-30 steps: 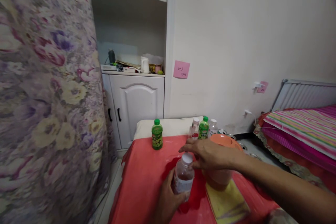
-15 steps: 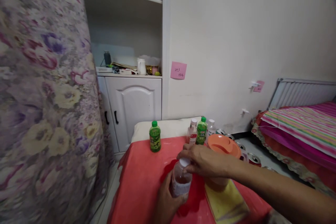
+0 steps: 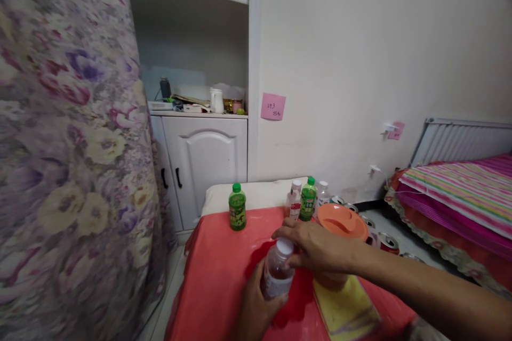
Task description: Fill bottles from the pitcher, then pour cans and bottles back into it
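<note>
A clear plastic bottle [image 3: 279, 272] with a pale label stands upright but slightly tilted in my left hand [image 3: 258, 301], whose fingers wrap round its lower body. At its top, my right hand [image 3: 314, 245] grips the white bottle cap [image 3: 285, 246] with thumb and fingers; the cap sits on the bottle's neck. Behind and to the left, a green drink bottle [image 3: 237, 208] stands alone on the red cloth [image 3: 216, 266]. Past my right hand are another green bottle [image 3: 308, 200], a clear bottle with a red label [image 3: 294, 202] and a further white-capped bottle [image 3: 322, 193].
An orange-lidded container [image 3: 342, 219] stands beneath my right forearm, beside a folded yellow cloth [image 3: 340, 309]. Several open cans [image 3: 388, 242] line the right side. A floral curtain [image 3: 72, 149] hangs at left, a white cabinet [image 3: 210, 165] behind, and a bed [image 3: 460, 186] at right.
The view has shifted very slightly. My right hand's fingers have turned a little at the cap, showing more of its white top. Both hands stay on the bottle.
</note>
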Motion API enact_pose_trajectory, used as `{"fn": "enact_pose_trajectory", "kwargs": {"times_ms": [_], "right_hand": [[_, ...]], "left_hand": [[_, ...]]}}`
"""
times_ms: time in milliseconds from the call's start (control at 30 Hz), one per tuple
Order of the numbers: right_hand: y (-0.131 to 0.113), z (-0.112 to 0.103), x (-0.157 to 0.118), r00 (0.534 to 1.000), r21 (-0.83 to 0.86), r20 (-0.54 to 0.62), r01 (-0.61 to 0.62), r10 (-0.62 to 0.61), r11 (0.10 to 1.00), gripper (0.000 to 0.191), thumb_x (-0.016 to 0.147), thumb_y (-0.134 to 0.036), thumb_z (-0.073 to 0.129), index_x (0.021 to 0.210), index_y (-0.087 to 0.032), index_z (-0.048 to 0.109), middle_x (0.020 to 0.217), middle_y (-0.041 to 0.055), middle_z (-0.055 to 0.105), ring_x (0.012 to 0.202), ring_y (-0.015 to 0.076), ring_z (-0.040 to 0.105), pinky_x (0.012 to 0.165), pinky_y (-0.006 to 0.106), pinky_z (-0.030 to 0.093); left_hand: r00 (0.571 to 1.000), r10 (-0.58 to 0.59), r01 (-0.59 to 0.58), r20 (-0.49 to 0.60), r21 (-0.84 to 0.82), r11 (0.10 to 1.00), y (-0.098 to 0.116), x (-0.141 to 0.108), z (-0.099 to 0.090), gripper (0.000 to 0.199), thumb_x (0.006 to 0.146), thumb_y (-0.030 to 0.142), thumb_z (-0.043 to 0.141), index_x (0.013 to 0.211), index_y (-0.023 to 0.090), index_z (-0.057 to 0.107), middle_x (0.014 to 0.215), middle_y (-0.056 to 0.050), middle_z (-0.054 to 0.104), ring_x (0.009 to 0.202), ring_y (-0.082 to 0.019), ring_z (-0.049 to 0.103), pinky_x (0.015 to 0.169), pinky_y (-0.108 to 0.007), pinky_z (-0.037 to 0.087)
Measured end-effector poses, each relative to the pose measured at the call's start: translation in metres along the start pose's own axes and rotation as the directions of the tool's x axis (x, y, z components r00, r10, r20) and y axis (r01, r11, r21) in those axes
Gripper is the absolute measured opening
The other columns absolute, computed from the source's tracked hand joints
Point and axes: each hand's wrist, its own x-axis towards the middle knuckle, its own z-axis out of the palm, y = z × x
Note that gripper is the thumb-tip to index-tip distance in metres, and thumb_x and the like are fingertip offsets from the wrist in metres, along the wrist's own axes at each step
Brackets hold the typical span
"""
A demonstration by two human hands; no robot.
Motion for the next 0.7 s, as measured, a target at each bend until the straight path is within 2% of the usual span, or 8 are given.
{"fn": "enact_pose_trajectory", "kwargs": {"times_ms": [233, 467, 700], "right_hand": [[0.0, 0.003, 0.0, 1.0, -0.062, -0.001, 0.0, 0.0, 0.998, 0.032, 0.08, -0.02, 0.061, 0.112, -0.02, 0.059, 0.111, 0.0082, 0.063, 0.094, 0.0236, 0.064, 0.075, 0.03, 0.046], [-0.001, 0.001, 0.003, 1.0, -0.092, 0.017, -0.004, 0.005, 0.996, 0.027, 0.081, -0.022, 0.063, 0.107, -0.02, 0.059, 0.108, 0.0072, 0.064, 0.09, 0.0217, 0.064, 0.07, 0.029, 0.044], [0.008, -0.003, 0.012, 0.998, -0.089, 0.036, 0.052, -0.049, 0.995, 0.03, 0.079, -0.022, 0.064, 0.109, -0.019, 0.061, 0.107, 0.009, 0.067, 0.094, 0.0241, 0.064, 0.072, 0.031, 0.044]], "left_hand": [[1.0, -0.002, 0.002, -0.023, 0.008, 1.0, -0.007, 0.003, 0.0, 0.074, 0.048, 0.013, 0.07, 0.122, 0.014, 0.061, 0.12, -0.014, 0.071, 0.112, -0.032, 0.065, 0.095, -0.037, 0.052], [0.997, -0.033, 0.035, -0.065, 0.032, 0.999, -0.002, 0.003, 0.0, 0.075, 0.048, 0.01, 0.071, 0.122, 0.014, 0.062, 0.119, -0.014, 0.072, 0.111, -0.032, 0.066, 0.094, -0.039, 0.053], [0.999, -0.01, 0.011, -0.038, 0.006, 1.0, -0.002, 0.002, 0.003, 0.072, 0.051, 0.013, 0.072, 0.122, 0.013, 0.06, 0.121, -0.014, 0.071, 0.11, -0.031, 0.066, 0.094, -0.038, 0.053]]}}
